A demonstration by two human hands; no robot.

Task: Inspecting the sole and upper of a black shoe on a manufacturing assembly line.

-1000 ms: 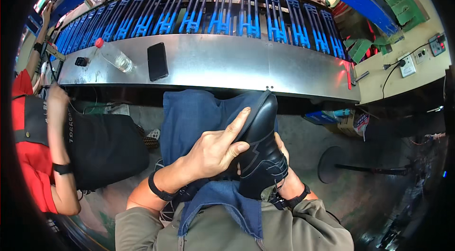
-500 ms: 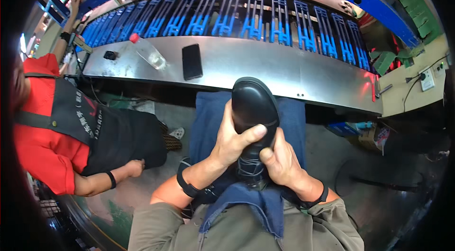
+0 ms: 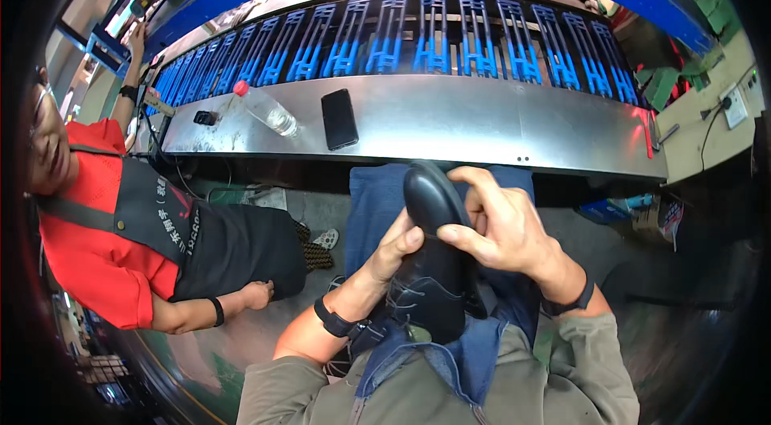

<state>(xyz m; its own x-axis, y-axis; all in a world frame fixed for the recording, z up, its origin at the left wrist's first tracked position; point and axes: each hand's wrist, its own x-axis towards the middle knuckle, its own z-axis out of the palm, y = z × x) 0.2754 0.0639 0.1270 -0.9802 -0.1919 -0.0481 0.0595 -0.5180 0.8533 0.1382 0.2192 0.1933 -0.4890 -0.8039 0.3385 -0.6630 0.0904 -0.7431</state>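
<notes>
A black lace-up shoe (image 3: pixel 430 268) rests over my lap, its rounded toe pointing toward the bench and its laced side facing up. My left hand (image 3: pixel 393 252) is closed around the shoe's left side, thumb lying near the toe crease and fingers mostly hidden. Over on the other side, my right hand (image 3: pixel 518 224) grips the shoe's right edge near the toe. Its thumb presses on the upper, while the bent fingers reach around the sole edge. A blue apron (image 3: pixel 377 192) covers my legs beneath the shoe.
Ahead runs a metal bench (image 3: pixel 434 120) with a black phone (image 3: pixel 340 119), a clear bottle (image 3: pixel 269 112) and a small black object (image 3: pixel 206 117). Behind it stand blue rollers or bars (image 3: pixel 434 48) in a row. A co-worker in a red shirt (image 3: pixel 96 256) stands at left.
My right hand has shifted up the shoe toward the toe, its fingers now raised around the edge. The shoe has turned slightly, showing more laces. The whole view has shifted a little.
</notes>
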